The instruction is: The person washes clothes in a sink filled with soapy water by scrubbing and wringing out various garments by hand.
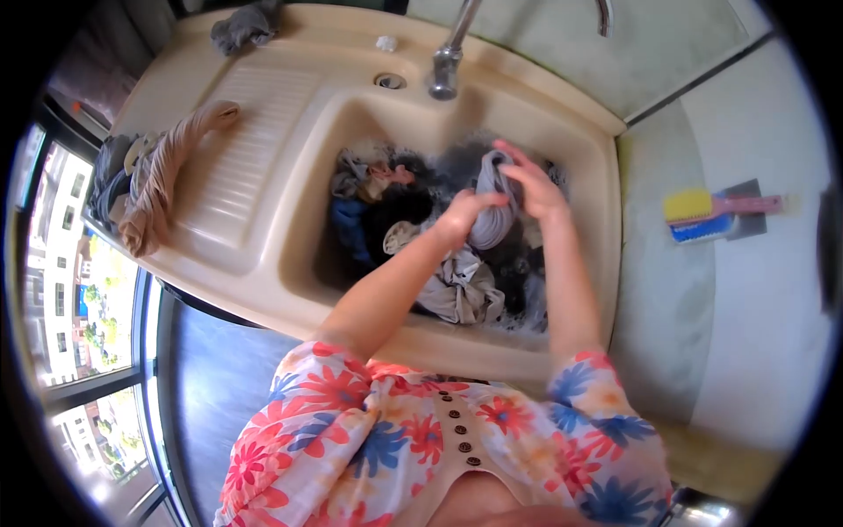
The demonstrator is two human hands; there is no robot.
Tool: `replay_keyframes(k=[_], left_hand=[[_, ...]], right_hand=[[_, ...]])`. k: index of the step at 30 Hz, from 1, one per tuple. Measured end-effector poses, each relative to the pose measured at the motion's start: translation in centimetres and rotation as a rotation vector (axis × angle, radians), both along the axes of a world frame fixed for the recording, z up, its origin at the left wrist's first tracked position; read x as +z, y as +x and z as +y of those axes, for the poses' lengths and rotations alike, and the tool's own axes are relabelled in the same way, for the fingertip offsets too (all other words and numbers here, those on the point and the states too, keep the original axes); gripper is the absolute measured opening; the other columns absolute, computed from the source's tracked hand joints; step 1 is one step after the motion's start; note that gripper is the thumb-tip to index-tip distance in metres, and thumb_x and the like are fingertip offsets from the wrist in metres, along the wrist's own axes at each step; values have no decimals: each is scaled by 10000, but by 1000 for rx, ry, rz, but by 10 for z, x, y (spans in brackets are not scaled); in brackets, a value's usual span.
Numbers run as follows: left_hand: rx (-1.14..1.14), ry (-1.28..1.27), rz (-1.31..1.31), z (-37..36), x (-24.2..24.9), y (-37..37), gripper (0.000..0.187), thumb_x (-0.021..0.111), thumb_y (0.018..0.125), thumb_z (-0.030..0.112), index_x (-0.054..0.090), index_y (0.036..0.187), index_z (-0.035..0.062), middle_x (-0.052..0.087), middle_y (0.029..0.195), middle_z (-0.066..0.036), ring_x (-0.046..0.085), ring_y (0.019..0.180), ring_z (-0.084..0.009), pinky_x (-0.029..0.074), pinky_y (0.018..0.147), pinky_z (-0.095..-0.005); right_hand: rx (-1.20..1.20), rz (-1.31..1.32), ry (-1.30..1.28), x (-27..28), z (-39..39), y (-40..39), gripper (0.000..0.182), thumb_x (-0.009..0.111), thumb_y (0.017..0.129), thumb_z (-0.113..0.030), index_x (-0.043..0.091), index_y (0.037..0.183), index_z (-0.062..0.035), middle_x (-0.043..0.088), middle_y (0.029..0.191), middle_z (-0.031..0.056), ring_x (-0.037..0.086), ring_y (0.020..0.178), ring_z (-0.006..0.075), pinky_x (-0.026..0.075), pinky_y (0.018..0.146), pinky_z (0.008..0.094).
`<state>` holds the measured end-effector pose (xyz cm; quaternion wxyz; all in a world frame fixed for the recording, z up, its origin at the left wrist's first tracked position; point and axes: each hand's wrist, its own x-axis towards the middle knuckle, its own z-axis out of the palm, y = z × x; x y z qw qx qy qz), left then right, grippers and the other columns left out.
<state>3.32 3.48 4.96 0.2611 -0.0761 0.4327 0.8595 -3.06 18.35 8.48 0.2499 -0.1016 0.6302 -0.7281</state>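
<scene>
A bunched grey cloth (493, 211) is held up over the sink (295, 224), above dark, sudsy water. My left hand (474, 215) grips it from the left, with thumb and fingers pressed into the fabric. On the other side, my right hand (534, 183) holds its upper right edge, fingers partly stretched. Below my hands lies a wet beige cloth (461, 290) in the water. Blue fabric (349, 230) and other dark and light garments soak to the left, partly under water.
A metal faucet (445, 75) reaches over the sink's back edge. Twisted beige laundry (176, 162) lies on the ribbed drainboard (250, 145), beside dark garments. A grey cloth lump (246, 26) sits at the back left corner. Brushes (702, 211) hang on the right wall.
</scene>
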Motion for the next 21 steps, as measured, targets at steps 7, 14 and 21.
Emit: replay_keyframes(k=[7,14,21], left_hand=[[-114,961,-237,5,29,19,402,561,791,344,540,1050,37,616,923,-141,610,771,-297,508,638,-416],[-122,736,-142,-2,70,27,470,588,802,359,475,1156,70,574,1061,-95,564,972,-255,443,858,-375],[56,-345,301,20,34,26,478,729,577,204,552,979,16,598,899,-76,562,816,-153,444,764,-284]], right_hand=[[15,0,-823,6,-22,34,603,603,796,-346,383,1300,-99,417,1291,170,434,1162,342,409,918,448],[-297,-92,-504,36,-1,19,121,595,733,-90,509,817,-92,538,887,79,582,794,251,511,691,382],[-279,-151,-55,35,-29,28,177,597,768,-153,515,892,-57,573,829,68,580,712,159,493,640,280]])
